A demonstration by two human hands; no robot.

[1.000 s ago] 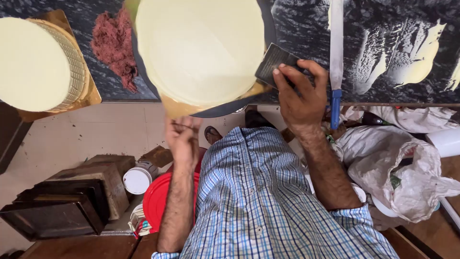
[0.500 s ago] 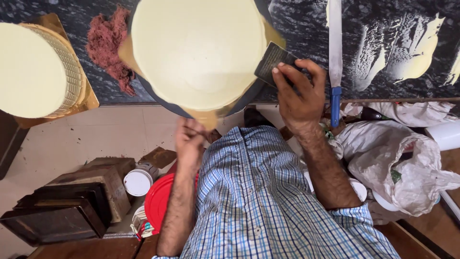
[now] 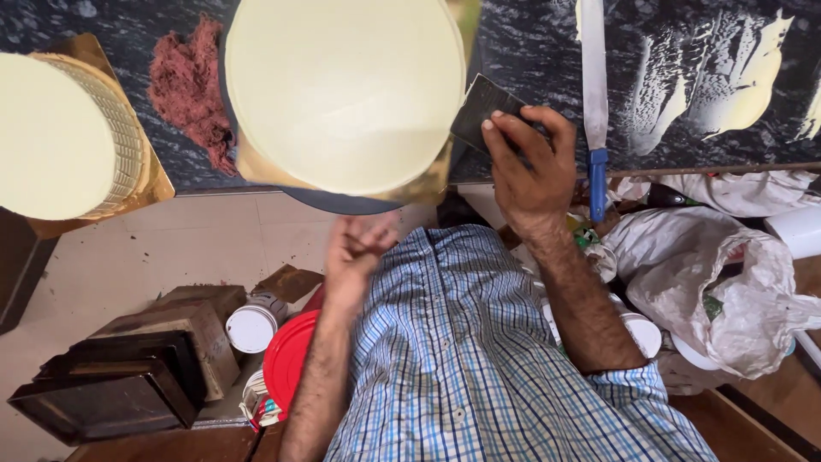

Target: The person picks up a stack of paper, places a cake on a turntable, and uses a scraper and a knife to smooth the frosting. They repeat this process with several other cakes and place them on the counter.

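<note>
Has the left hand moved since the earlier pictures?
Yes. The left hand has shifted rightward under the cake board, away from the red crumbs.

Round cream-iced cakes: two — centre cake (image 3: 342, 90), left cake (image 3: 51, 128). Gold cake boards: two (image 3: 445, 175), (image 3: 154, 184). Black scraper: one (image 3: 481, 109). Blue-handled palette knife: one (image 3: 593, 94). Red crumb pile: one (image 3: 188, 85). Red lid: one (image 3: 286, 359). White-lidded tub: one (image 3: 252, 327). Hands: two (image 3: 359, 252), (image 3: 530, 167).
</note>
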